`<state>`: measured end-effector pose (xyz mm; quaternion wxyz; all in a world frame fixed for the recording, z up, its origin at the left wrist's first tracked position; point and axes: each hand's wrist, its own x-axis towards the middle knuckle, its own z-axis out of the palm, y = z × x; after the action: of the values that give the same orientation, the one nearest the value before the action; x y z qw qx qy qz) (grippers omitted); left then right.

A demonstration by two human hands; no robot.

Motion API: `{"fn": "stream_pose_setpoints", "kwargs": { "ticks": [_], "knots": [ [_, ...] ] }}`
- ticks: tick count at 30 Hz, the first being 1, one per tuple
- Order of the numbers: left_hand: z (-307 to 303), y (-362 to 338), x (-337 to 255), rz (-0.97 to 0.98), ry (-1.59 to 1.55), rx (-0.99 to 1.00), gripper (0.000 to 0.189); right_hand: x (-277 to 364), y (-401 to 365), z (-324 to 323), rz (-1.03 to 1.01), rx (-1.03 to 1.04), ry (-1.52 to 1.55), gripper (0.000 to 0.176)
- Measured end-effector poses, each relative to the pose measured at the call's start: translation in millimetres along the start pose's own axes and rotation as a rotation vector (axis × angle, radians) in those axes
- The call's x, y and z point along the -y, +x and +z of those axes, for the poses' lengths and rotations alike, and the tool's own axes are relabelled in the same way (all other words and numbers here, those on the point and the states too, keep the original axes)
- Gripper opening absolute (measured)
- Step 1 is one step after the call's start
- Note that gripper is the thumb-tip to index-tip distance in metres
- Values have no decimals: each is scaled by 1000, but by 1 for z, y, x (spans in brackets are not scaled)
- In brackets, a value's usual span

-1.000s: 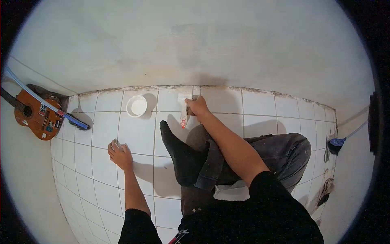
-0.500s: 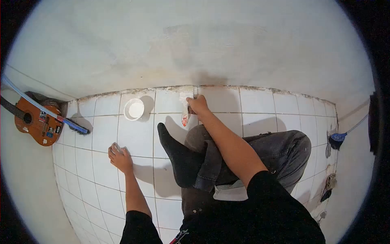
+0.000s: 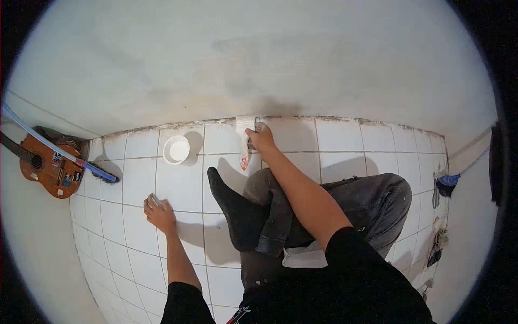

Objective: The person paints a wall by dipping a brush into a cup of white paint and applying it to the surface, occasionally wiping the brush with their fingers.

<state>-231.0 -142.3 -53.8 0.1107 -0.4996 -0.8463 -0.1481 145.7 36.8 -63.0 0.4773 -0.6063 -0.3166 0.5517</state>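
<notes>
In my right hand is a paintbrush with a pale handle, red-marked at its end. Its wide whitish bristle end points at the seam where the wall meets the floor. A small white tub with whitish contents stands on the tiles to the left of the brush. Further left and nearer to me, my left hand rests on the tiled floor with its fingers apart. Above the brush rises the pale wall, with grey and yellowish stains low down.
A guitar with stickers leans in the left corner, a blue broom in front of it. Another blue brush stands by the right wall. My crossed legs and black sock lie close below the brush.
The paintbrush and my right hand have shifted very slightly left against the wall's foot. The whole view has tilted a little; my left hand stays in place on the tiles.
</notes>
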Motion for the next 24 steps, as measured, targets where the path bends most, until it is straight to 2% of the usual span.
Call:
{"fn": "stream_pose_setpoints", "kwargs": {
  "ticks": [3, 5, 9, 11, 12, 14, 18, 20, 21, 24],
  "knots": [
    [-4, -1, -3, -17, -8, 10, 52, 16, -8, 4, -47, 33, 65, 44],
    [-6, -1, -5, -18, -7, 9, 51, 18, -5, 9, -32, -36, 57, 45],
    [-4, 1, -4, -20, 1, -3, 51, 51, -36, 14, -78, 22, 187, 48],
    [-5, 0, -6, -29, 1, 1, 50, 61, -45, 12, -126, 139, 22, 47],
    [-4, 0, -5, -28, 0, 4, 50, 59, -44, 13, -125, 137, 20, 47],
    [-1, 0, -2, -10, 7, -7, 49, 54, -40, 16, -296, 78, -113, 56],
    [-11, 1, -10, -12, 19, 5, 48, 45, -27, 8, -273, -4, -332, 64],
    [-12, 1, -11, -18, 7, -12, 47, 46, -26, 7, -282, -217, -519, 58],
    [-11, 0, -10, -23, 8, -11, 47, 45, -24, 5, -282, -212, -522, 58],
    [-8, 1, -6, -13, -11, 9, 52, 43, -22, -1, -51, -73, -317, 54]
  ]
}}
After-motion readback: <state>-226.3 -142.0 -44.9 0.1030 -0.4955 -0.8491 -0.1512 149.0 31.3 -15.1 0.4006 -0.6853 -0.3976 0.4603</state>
